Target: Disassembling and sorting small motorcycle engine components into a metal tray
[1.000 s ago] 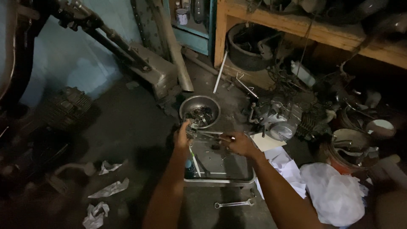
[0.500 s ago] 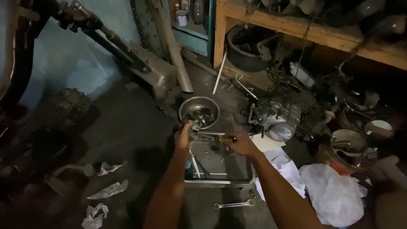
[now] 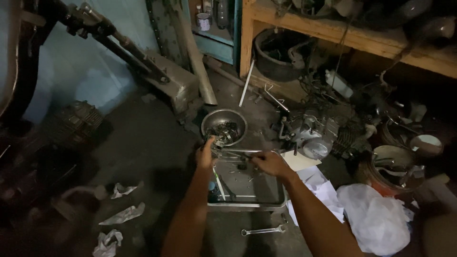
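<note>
Left hand (image 3: 205, 154) and right hand (image 3: 267, 163) both closed on slim grey metal tool (image 3: 233, 154), spanning between them above shallow steel tray (image 3: 247, 205). Probably stiff, oily, slippery; best gripped at both ends. Round steel bowl (image 3: 223, 126) just beyond left hand.

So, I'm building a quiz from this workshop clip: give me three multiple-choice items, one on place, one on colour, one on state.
1. Where is the spanner lying?
A in the bowl
B on the floor in front of the metal tray
C on the shelf

2. The plastic bag is
A white
B red
C black

3. The metal bowl
A lies upside down
B is covered
C stands open with small parts inside

Key: B, it lies on the floor by the tray's near edge; A, it shows white; C, parts show inside.
</note>
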